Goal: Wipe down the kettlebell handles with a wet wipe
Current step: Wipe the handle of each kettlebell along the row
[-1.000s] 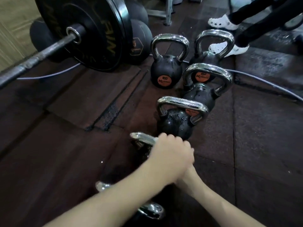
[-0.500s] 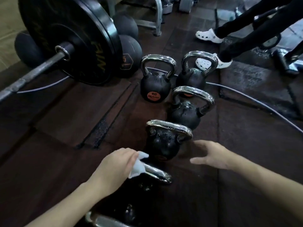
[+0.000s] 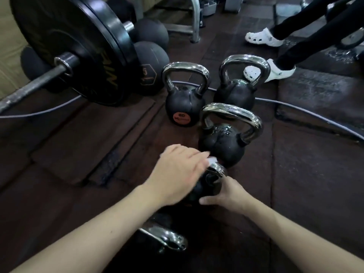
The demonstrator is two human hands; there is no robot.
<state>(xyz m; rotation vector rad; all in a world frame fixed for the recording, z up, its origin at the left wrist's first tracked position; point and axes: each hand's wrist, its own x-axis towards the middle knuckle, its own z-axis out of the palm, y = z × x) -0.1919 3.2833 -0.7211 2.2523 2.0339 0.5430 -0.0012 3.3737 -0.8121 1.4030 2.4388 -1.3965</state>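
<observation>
Several black kettlebells with chrome handles stand in a row on the dark rubber floor. My left hand (image 3: 178, 174) presses a white wet wipe (image 3: 271, 160) onto the chrome handle (image 3: 217, 170) of a near kettlebell (image 3: 206, 189); most of that handle is hidden under the hand. My right hand (image 3: 226, 195) steadies the same kettlebell's black body from the right. Just beyond it stands a wet kettlebell (image 3: 222, 144). Two more stand farther back, one with an orange label (image 3: 182, 107) and one on the right (image 3: 236, 93). Another chrome handle (image 3: 167, 238) lies closest to me.
A loaded barbell with a big black plate (image 3: 78, 48) sits at the left, with dark medicine balls (image 3: 151, 67) behind it. A grey cable (image 3: 315, 115) crosses the floor. A person's legs in white clogs (image 3: 264, 37) stand at the back right.
My left hand with the wipe has moved from the nearest kettlebell's handle forward onto the one beyond it. My right hand has come in from the air to rest against that kettlebell's body.
</observation>
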